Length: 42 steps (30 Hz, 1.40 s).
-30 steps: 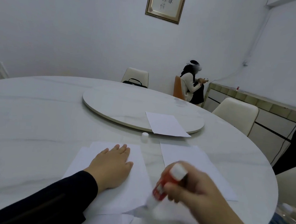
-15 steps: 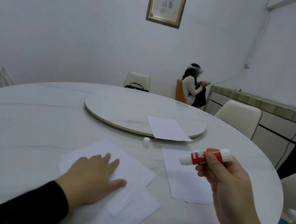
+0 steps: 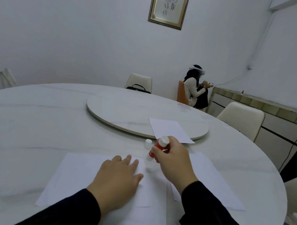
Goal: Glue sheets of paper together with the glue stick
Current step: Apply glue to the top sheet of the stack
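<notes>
— What were the hands doing from where you stood?

— The left hand lay flat, fingers spread wide, pressing on the sheets of paper on the round marble table. The right hand was closed around the glue stick, holding it tilted, red band showing, its lower end down at the paper just beside the left fingertips.

— And the cap?

— The small white cap stood on the table just beyond the stick. Another sheet lay to the right, partly under the right arm, and one more sheet rested on the turntable edge.
</notes>
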Motion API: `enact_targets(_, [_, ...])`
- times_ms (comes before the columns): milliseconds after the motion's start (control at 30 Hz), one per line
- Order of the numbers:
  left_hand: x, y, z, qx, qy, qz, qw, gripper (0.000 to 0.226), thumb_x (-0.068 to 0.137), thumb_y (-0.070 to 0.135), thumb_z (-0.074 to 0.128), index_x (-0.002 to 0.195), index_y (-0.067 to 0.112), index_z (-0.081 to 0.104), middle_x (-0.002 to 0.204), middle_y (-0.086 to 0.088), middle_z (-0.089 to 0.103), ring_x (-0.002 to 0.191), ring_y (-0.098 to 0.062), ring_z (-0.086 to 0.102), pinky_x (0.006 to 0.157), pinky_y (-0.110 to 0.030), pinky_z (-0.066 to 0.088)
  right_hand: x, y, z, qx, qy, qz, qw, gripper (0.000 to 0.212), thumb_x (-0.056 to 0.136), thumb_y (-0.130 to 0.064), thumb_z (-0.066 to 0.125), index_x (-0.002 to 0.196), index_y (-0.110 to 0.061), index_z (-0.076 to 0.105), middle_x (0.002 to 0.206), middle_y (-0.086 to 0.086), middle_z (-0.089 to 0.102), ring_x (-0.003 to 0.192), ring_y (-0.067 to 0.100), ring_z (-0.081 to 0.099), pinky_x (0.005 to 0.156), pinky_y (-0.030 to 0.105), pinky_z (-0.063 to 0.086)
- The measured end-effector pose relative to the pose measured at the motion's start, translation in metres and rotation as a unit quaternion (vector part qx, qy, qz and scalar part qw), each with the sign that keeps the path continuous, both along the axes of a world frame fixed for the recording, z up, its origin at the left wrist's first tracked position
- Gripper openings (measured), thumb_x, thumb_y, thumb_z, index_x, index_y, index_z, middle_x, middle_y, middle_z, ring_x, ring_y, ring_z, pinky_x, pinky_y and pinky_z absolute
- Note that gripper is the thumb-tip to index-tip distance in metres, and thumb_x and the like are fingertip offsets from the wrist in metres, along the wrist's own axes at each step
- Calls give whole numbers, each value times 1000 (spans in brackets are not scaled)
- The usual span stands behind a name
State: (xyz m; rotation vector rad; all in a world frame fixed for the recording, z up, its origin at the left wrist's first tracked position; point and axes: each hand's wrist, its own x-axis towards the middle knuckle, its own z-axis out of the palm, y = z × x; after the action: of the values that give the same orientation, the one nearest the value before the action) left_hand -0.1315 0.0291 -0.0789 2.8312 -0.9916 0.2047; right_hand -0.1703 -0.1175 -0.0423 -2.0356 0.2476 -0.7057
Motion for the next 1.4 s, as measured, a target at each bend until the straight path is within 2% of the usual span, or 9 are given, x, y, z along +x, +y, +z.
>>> enact_targets(200, [14, 9, -7, 5, 110, -57, 992, 56, 99, 35, 20, 151, 21, 3, 160, 4, -4, 147, -13, -4, 117, -31, -2, 20, 9, -13, -25, 47, 29, 998, 4, 83, -14, 60, 86, -16, 58, 81, 1, 70, 68, 13, 60, 65, 22, 47])
enact_targets(467, [15, 11, -8, 27, 117, -64, 991, 55, 100, 33, 15, 150, 20, -4, 160, 4, -9, 146, -12, -8, 117, -29, -3, 3, 13, -9, -99, 57, 62, 991, 19, 86, -9, 56, 72, -19, 47, 63, -9, 55, 56, -12, 52, 53, 3, 37])
enact_targets(700, [18, 12, -1, 54, 146, -72, 985, 55, 100, 33, 14, 150, 19, -6, 159, 3, -12, 146, -13, -9, 116, -29, -3, -42, 19, -10, -132, 66, 86, 985, 17, 83, -27, 61, 81, -13, 52, 68, -4, 57, 55, 4, 47, 55, 15, 41])
enact_targets(900, [21, 13, 4, 46, 183, -92, 978, 59, 100, 35, 21, 149, 21, -8, 159, 6, -14, 145, -10, -11, 115, -26, -4, -62, 13, -12, -34, 75, 128, 988, 19, 81, -25, 64, 85, -7, 58, 73, 9, 65, 60, 12, 55, 58, 31, 50])
enact_targets(1033, [31, 36, 19, -46, 259, -152, 953, 61, 95, 31, 44, 147, 40, 13, 153, 26, -7, 137, 9, -8, 112, -18, -1, -63, -6, -17, 256, -66, 75, 961, 9, 86, -9, 63, 77, -7, 62, 57, 2, 61, 49, 13, 52, 45, 21, 41])
enact_targets(1133, [35, 55, 25, 63, 212, -171, 960, 52, 96, 38, 41, 141, 51, 20, 151, 32, 4, 139, 10, 0, 113, -18, 2, -61, -17, -19, 328, -125, 19, 936, 11, 89, -12, 60, 78, -11, 63, 59, 2, 62, 50, 13, 54, 47, 22, 43])
enact_targets(1267, [24, 48, 23, 149, 34, -55, 987, 50, 96, 50, 25, 144, 38, 25, 152, 8, 30, 136, -19, 32, 109, -35, 30, -59, -16, -21, 341, -164, -10, 925, 10, 89, -17, 61, 80, -17, 65, 62, -2, 64, 54, 12, 57, 52, 24, 47])
enact_targets(1333, [16, 37, 19, 153, -45, -31, 987, 47, 95, 51, 23, 133, 29, 39, 130, -1, 48, 118, -24, 44, 96, -37, 39, -61, -15, -22, 332, -169, -18, 928, 7, 89, -18, 61, 84, -16, 65, 63, -3, 65, 55, 12, 57, 54, 26, 47])
enact_targets(1400, [16, 29, 13, 105, -49, -24, 993, 47, 94, 51, 25, 129, 25, 43, 130, -4, 48, 120, -24, 42, 99, -37, 38, -62, -14, -23, 325, -170, -16, 930, 6, 89, -17, 61, 85, -13, 64, 62, -3, 65, 54, 12, 57, 56, 29, 47])
